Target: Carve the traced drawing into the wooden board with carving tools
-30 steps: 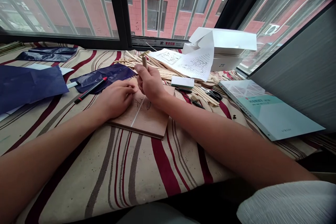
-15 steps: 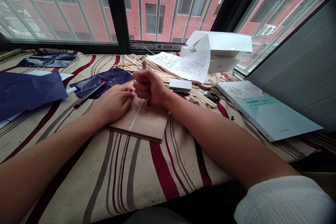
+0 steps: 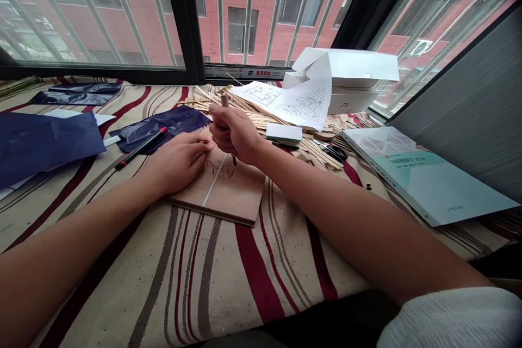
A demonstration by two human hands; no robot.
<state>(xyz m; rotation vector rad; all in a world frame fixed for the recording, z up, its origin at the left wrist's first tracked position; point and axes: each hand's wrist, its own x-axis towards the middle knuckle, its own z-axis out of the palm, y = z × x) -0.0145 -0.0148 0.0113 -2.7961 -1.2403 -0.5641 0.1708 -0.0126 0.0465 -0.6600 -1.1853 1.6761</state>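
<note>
Wooden-handled tool [image 3: 224,100] stands nearly upright in the clenched right hand [image 3: 238,135], dark tip pointing down at the line drawing on a wooden board [image 3: 234,198], top leaning slightly left. The fist hides its middle. Fingers bunched, the left hand [image 3: 179,162] rests on the board, covering part of it; whether it pinches anything cannot be told. Beyond the right hand, a white box [image 3: 353,99] reads "ZTE"; to that hand's right lies a book [image 3: 442,179], its title too blurred to read.

matt wooden board [image 3: 232,198], woven striped cloth [image 3: 220,277], glossy book cover [image 3: 428,171]
</note>
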